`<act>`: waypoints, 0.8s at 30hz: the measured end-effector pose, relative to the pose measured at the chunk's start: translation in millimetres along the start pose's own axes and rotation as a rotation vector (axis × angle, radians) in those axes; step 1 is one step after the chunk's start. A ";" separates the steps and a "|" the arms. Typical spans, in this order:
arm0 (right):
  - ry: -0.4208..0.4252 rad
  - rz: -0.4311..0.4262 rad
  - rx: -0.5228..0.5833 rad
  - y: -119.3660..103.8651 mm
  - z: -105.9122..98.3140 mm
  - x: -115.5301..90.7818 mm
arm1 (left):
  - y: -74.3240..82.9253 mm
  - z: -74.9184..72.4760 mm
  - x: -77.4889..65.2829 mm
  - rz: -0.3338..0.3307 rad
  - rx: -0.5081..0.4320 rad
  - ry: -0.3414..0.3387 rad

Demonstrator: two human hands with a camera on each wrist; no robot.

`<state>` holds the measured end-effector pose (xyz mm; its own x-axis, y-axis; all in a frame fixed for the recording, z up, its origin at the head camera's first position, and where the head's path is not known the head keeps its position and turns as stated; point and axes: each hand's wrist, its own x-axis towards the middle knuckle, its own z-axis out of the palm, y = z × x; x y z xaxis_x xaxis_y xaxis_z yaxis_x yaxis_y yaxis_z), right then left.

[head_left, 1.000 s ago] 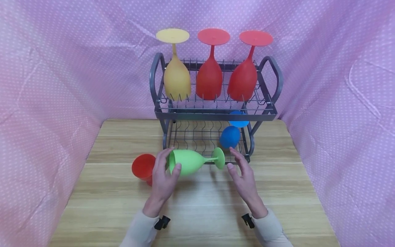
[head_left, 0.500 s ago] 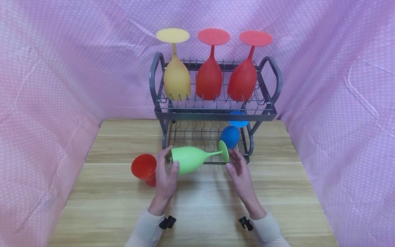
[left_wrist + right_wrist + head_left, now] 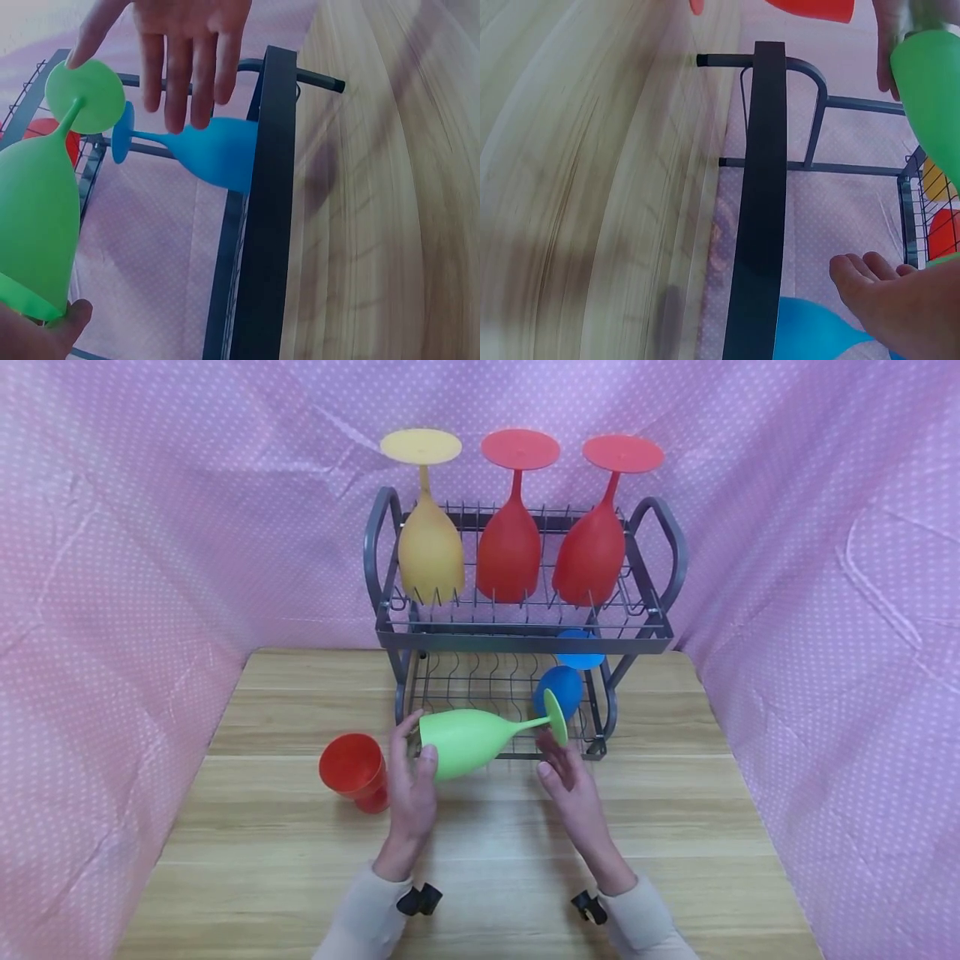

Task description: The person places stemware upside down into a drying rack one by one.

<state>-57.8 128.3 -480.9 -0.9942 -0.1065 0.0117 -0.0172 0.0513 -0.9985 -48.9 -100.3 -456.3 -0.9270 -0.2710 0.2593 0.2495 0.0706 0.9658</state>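
A green plastic wine glass lies sideways in the air before the rack, its mouth to the left and its foot to the right. My left hand grips it at the rim end, thumb on the near side of the bowl. My right hand is at the foot, its thumb right at the edge in the left wrist view. The other fingers of that hand extend past the foot, fairly straight. A red cup-like glass stands upright on the table, left of my left hand.
A dark two-tier dish rack stands at the back. Upside down on its top tier are a yellow wine glass and two red ones, one in the middle. A blue wine glass is upside down at the lower tier's right.
The green wine glass has moved right and slightly up with my left hand, its foot end rising. My right hand has shifted slightly left, so its fingers now overlap the foot.
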 end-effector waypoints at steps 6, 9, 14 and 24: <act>-0.019 -0.022 0.030 -2.7 6.9 -0.4 | 0.6 5.3 -1.2 -0.022 -0.061 -0.001; -0.026 -0.041 0.045 -3.4 9.9 0.5 | -0.3 7.7 -1.7 -0.025 -0.084 0.002; -0.025 -0.054 0.085 -7.1 16.4 2.5 | -1.9 11.3 -2.5 -0.026 -0.125 0.004; -0.006 -0.014 0.134 -17.4 30.2 6.9 | -3.1 20.1 -3.6 -0.085 -0.132 0.022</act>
<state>-61.2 96.7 -465.1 -0.9933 -0.1125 0.0260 -0.0167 -0.0835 -0.9964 -51.9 -80.3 -460.1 -0.9404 -0.2913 0.1756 0.2068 -0.0798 0.9751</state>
